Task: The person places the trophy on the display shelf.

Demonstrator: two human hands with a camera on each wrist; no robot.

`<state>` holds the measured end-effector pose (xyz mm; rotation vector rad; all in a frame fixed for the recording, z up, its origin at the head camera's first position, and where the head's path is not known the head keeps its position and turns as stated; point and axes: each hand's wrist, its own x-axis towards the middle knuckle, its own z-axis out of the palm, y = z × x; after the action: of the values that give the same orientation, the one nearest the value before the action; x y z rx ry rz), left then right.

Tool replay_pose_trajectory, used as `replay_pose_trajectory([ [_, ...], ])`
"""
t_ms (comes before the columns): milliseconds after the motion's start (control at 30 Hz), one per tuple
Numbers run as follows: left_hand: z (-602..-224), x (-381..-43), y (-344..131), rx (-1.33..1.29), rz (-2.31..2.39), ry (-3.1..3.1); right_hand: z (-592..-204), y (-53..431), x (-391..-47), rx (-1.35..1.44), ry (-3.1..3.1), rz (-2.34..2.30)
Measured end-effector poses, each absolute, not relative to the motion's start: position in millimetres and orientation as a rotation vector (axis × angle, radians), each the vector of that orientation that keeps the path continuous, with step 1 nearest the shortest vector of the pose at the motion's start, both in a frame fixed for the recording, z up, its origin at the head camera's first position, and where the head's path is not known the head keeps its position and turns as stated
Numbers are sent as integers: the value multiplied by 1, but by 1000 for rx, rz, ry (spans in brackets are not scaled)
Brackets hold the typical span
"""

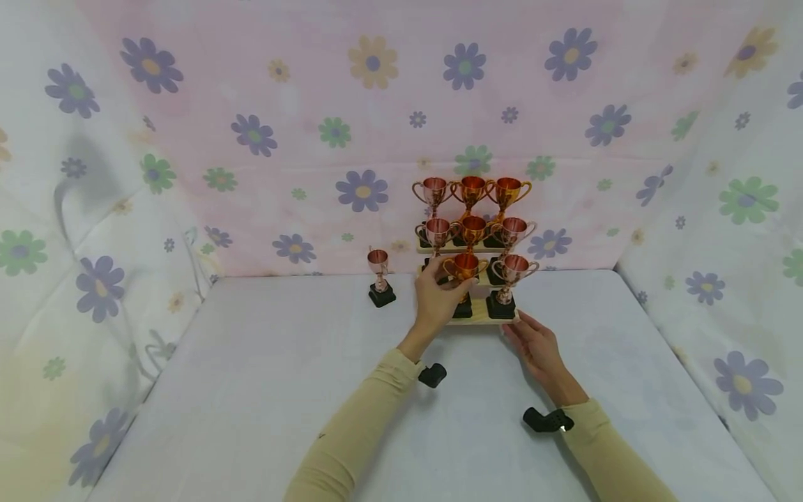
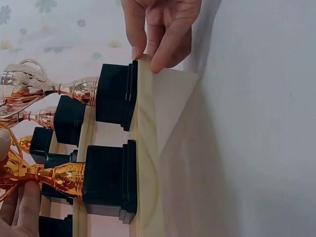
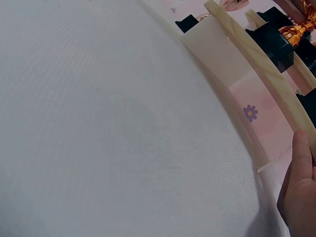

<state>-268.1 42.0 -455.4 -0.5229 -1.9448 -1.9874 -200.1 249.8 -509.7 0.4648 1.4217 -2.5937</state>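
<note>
A tiered wooden display stand (image 1: 464, 321) bears several small trophy cups on black bases, in gold and rose-gold. My left hand (image 1: 434, 298) holds a gold trophy (image 1: 466, 267) by its stem, its black base at the lowest step in the left wrist view. Beside it on the right of the same step stands a rose-gold trophy (image 1: 516, 268). With thumb and fingers, my right hand (image 1: 535, 345) pinches the right end of the lowest step; its thumb lies along the pale wood (image 3: 269, 74) in the right wrist view.
Left of the stand, a single rose-gold trophy (image 1: 378, 263) stands upright on the white table (image 1: 282, 362) near its back edge. Flower-printed cloth (image 1: 370, 125) hangs close behind the stand and along both sides of the table.
</note>
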Motion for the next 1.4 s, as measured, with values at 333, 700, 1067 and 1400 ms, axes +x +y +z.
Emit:
replay_pose_trajectory([
  [333, -454, -268, 50, -495, -2047, -1941, -511, 249, -201, 457, 1431, -2601],
  [700, -456, -267, 56, -463, -2034, -1950, -513, 250, -202, 464, 1442, -2608],
  [1067, -458, -257, 37, -540, -1937, -2035, -512, 249, -201, 482, 1425, -2614],
  [1400, -472, -238, -39, -787, -1978, -2223, -512, 248, -201, 488, 1437, -2613],
])
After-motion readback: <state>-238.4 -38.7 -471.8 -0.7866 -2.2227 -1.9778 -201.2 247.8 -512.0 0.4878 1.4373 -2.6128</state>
